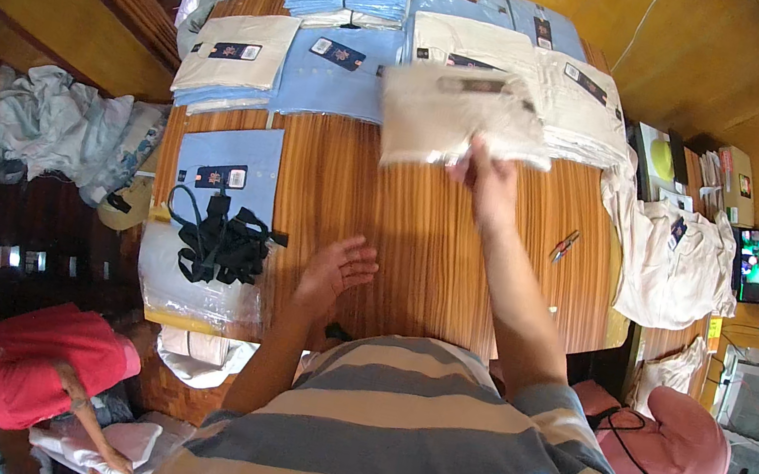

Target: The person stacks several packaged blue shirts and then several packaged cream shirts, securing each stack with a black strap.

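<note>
A person's right hand (492,188) clamps its fingers on the near edge of a folded beige garment (436,120), which extends beyond them over the wood-grain table (421,234); the left hand (328,274), fingers loosely apart, hovers near the table's edge.

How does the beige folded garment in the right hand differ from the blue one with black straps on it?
The beige garment is held up in the right hand, while the blue garment lies flat. Black straps partly cover the blue garment; none lie on the beige garment. Both are folded and carry a dark tag.
</note>
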Motion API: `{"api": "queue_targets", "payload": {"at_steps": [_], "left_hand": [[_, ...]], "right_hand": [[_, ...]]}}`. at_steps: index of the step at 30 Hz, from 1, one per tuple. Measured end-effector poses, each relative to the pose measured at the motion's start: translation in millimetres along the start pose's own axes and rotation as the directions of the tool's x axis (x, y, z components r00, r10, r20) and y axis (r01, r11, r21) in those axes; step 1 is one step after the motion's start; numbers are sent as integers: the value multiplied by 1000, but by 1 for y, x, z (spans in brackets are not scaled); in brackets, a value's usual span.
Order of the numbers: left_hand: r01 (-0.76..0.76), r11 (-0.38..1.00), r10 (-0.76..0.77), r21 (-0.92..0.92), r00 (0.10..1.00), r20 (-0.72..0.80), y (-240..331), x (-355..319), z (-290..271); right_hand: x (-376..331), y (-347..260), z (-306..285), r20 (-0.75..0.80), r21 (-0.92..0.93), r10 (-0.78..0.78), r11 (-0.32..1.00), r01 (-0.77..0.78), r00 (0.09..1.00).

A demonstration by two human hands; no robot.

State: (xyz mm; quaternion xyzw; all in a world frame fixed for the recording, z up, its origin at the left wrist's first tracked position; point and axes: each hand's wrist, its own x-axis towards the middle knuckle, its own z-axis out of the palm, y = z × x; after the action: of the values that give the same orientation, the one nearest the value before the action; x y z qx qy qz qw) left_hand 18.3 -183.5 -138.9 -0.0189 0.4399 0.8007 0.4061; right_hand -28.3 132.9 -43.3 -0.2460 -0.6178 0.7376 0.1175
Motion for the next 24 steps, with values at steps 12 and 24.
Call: {"api": "queue_targets", "payload": {"at_steps": [12, 24], "left_hand": [[149, 837, 21, 527, 953, -303, -20, -36, -35], [188, 12, 533, 982, 830, -165, 14, -64, 34]], "right_hand": [[-25, 53, -40, 216, -942, -336, 176, 286, 917], [117, -57, -14, 430, -803, -22, -466, 371, 903]]}}
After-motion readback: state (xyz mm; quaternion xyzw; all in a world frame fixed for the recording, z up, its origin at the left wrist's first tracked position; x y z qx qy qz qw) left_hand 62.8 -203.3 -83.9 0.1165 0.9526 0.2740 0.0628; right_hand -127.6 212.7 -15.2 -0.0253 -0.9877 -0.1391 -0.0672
